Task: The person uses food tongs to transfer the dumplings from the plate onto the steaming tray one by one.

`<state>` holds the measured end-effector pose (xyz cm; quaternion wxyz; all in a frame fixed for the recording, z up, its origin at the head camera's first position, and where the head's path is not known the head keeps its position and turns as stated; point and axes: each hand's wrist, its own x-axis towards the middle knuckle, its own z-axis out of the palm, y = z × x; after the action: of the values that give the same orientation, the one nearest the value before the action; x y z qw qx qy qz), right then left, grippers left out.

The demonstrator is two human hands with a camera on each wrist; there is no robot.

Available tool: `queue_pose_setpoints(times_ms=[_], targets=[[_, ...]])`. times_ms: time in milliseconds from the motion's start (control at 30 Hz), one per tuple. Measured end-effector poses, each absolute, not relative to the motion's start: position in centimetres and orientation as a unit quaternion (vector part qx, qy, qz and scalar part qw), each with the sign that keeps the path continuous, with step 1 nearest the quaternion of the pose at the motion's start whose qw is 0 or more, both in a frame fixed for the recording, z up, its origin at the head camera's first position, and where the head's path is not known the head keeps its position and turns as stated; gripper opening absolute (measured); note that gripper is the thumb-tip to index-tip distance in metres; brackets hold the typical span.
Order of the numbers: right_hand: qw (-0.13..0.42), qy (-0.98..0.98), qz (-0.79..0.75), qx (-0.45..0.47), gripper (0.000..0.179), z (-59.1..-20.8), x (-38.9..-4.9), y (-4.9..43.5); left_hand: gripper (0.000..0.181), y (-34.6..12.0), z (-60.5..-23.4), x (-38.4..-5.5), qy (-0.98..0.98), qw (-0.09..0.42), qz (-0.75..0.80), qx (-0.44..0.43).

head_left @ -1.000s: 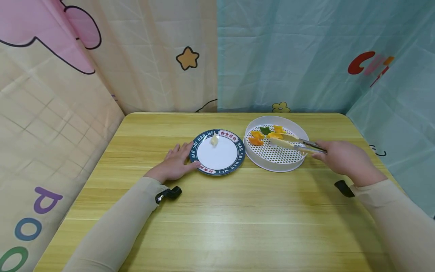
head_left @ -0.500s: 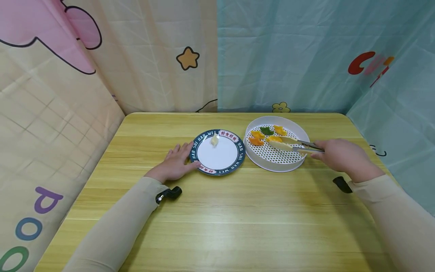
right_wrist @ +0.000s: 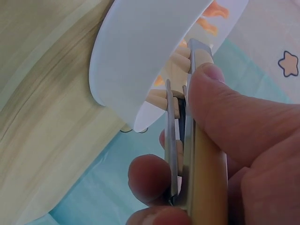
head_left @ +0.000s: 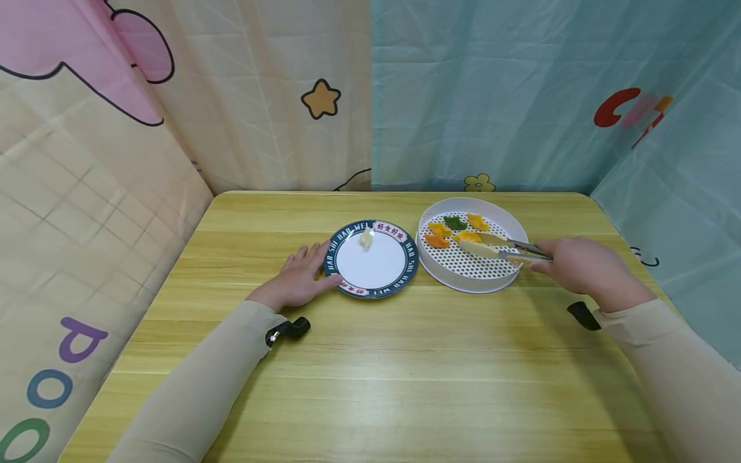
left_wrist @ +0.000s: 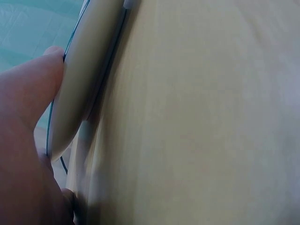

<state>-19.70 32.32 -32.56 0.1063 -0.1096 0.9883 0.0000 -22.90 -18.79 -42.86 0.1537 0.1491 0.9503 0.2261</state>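
Observation:
My left hand (head_left: pixel 293 278) lies at the near-left edge of a white plate (head_left: pixel 373 260) with a dark patterned rim, its thumb and fingers touching that rim. One small whitish dumpling-shaped piece (head_left: pixel 366 239) sits on the plate. In the right wrist view my right hand (right_wrist: pixel 248 136) grips metal tongs (right_wrist: pixel 190 136) with pale tips. Those tips reach inside a round white steamer basket (head_left: pixel 469 283) with a perforated bottom. A yellow piece (head_left: pixel 467 236) lies right by the tips; whether they touch it I cannot tell. An orange piece (head_left: pixel 437 241) and a green piece (head_left: pixel 455 222) lie farther left.
Plate and basket stand side by side on a wooden table (head_left: pixel 370 373). Two more yellow-orange pieces lie in the basket, one at the left (head_left: pixel 440 229) and one at the back (head_left: pixel 478 222). Printed curtains (head_left: pixel 492 96) hang behind the table.
The tongs' tips have drawn slightly to the right, and the yellow piece beside them now lies a little nearer. My right hand shifted slightly. My left hand has stayed on the plate's rim.

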Motion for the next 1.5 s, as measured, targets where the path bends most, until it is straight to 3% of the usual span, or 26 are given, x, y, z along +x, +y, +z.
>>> queue_pose_setpoints(times_ms=[167,667,900,1067,1233,1500], targets=[[0.112,0.989,0.001,-0.101,0.061,-32.7,-19.7,32.4,0.101,-18.8,-42.9,-23.0,0.95,0.154,0.226,0.149],[0.115,0.99,-0.01,-0.085,0.074,-32.4,-19.4,32.8,0.1,-18.6,-42.7,-22.8,0.951,0.152,0.225,0.151],[0.082,0.993,-0.02,-0.082,0.073,-31.1,-18.8,32.5,0.099,-18.6,-42.4,-22.7,0.95,0.154,0.224,0.151],[0.053,0.993,-0.038,-0.1,0.063,-30.4,-18.3,29.9,0.099,-18.6,-42.3,-22.7,0.95,0.155,0.226,0.15],[0.053,0.989,-0.046,-0.13,0.069,-30.7,-18.1,26.2,0.099,-18.7,-42.5,-22.7,0.95,0.156,0.225,0.15],[0.039,0.985,-0.04,-0.163,0.063,-32.3,-18.3,21.0,0.099,-18.8,-42.8,-22.8,0.95,0.156,0.225,0.15]])
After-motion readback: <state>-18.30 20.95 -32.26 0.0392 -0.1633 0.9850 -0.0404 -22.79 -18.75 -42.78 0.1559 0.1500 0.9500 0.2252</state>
